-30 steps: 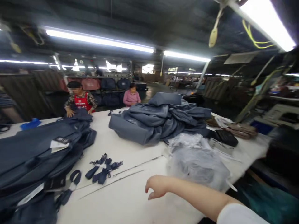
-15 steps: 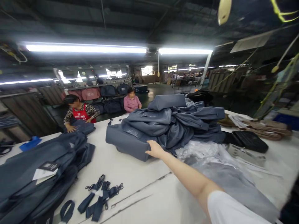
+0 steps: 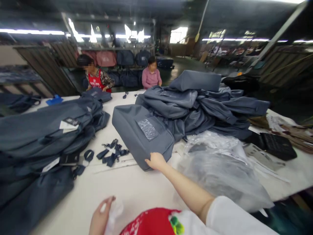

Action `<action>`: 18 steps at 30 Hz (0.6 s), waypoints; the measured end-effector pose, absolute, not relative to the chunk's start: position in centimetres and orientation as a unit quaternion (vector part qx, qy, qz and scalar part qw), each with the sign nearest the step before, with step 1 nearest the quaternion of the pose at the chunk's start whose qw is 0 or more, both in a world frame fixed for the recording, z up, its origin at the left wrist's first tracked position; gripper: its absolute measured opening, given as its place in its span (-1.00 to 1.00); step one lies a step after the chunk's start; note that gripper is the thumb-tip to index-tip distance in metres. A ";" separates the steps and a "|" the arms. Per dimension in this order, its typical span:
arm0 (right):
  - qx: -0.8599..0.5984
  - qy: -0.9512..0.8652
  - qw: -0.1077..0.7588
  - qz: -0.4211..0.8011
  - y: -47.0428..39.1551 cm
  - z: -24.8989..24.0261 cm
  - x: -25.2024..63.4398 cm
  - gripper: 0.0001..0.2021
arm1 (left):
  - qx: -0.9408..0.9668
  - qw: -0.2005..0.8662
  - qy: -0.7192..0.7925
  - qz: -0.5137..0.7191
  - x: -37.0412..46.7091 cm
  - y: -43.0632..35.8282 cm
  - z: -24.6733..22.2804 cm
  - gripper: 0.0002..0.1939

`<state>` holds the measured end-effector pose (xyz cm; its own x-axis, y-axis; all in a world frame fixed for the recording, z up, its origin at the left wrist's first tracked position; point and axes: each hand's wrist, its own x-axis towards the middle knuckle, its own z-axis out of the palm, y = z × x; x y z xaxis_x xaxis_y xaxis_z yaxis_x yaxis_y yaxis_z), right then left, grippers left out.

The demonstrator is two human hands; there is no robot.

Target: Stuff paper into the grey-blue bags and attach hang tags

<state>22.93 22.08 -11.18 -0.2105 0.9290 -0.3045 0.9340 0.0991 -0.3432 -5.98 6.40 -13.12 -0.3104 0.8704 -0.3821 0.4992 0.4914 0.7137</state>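
Observation:
My right hand (image 3: 156, 162) grips the near lower corner of a blue-grey bag (image 3: 133, 130) with a clear plastic window pocket on its face. The bag lies tilted on the white table, against a heap of similar blue-grey bags (image 3: 207, 104). At the bottom of the view, my left hand (image 3: 100, 216) is closed, thumb and finger brought together. Beside its fingers hangs a pale, see-through piece (image 3: 116, 209), too blurred to name. Dark blue straps with hooks (image 3: 113, 153) lie left of the gripped bag.
Dark blue bags with tags (image 3: 49, 127) cover the table's left side. Clear plastic bags (image 3: 215, 163) lie at the right, near a black flat item (image 3: 278, 145). Two people, one in a red apron (image 3: 95, 81), one in pink (image 3: 151, 78), are across the table.
My right hand has pulled the bag toward me, away from the heap, turning its window pocket upward. My left hand has come into view. The camera has tilted down.

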 end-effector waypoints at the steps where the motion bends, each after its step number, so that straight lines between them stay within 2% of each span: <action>1: 0.583 0.761 0.027 -0.285 19.0 -11.6 21.9 -0.51 | 0.377 0.434 0.754 0.318 -5.7 6.4 -12.6 -0.62; 3: 0.479 0.789 0.015 -0.384 13.9 -11.7 20.3 -0.50 | 0.277 0.520 0.690 0.422 -5.0 7.1 -11.0 -0.46; 5: 0.427 0.781 -0.084 -0.447 10.7 -11.1 19.3 -0.53 | 0.226 0.587 0.624 0.464 -4.1 8.0 -9.0 -0.34; 8: 0.438 0.684 -0.238 -0.532 9.1 -9.8 18.5 -0.57 | 0.239 0.638 0.561 0.471 -2.1 8.3 -6.6 -0.25; 11: 0.428 0.582 -0.262 -0.640 9.1 -9.6 17.7 -0.60 | 0.322 0.642 0.530 0.449 -0.1 6.9 -5.8 -0.31; 16: 0.477 0.508 -0.267 -0.666 8.5 -10.3 16.8 -0.69 | 0.406 0.609 0.543 0.412 1.0 4.3 -6.6 -0.40; 18: 0.459 0.440 -0.325 -0.700 8.7 -9.8 17.2 -0.69 | 0.413 0.596 0.560 0.400 0.6 3.7 -6.7 -0.45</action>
<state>17.19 8.68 -9.84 -0.3682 0.8587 -0.3565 -0.0502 -0.4012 -0.9146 0.56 3.66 -6.70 0.0529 0.9401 -0.3369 -0.0141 0.3380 0.9410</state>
